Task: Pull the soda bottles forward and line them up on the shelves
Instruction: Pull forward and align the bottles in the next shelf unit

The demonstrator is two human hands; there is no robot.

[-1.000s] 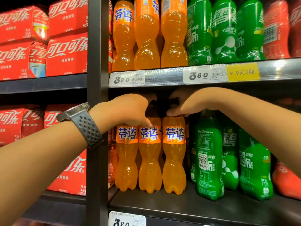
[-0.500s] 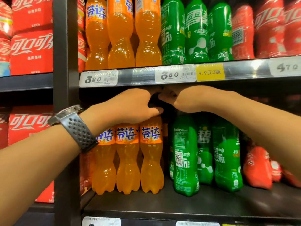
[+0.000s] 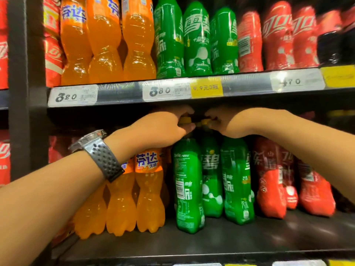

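both hands have shifted right since a second ago: off the orange bottle tops and onto the green ones.

left hand [image 3: 163, 129] – fingers curled round the left yellow cap [image 3: 184, 120], thumb side underneath. right hand [image 3: 230, 121] – fingertips pinching the right yellow cap [image 3: 205, 122]. the two caps sit just beside each other, close under the upper shelf [image 3: 119, 93]. grey perforated watch [image 3: 99, 152] on the left wrist.

below the hands: three green bottles [image 3: 188, 185] upright on the lower shelf [image 3: 221, 242]. the leftmost stands furthest forward, the middle one is set back between its neighbours, and the right one is a bit behind the leftmost. the left cap looks to belong to the leftmost bottle and the right cap to the middle one, but the necks are hidden by the hands.

orange bottles [image 3: 149, 189] touch the green row on its left, partly behind the left forearm. red bottles [image 3: 269, 179] on the right, blurred and set further back.

upper shelf carries the same orange, green, red order, with price tags [image 3: 73, 96] on its front strip. black upright [image 3: 19, 93] at far left.
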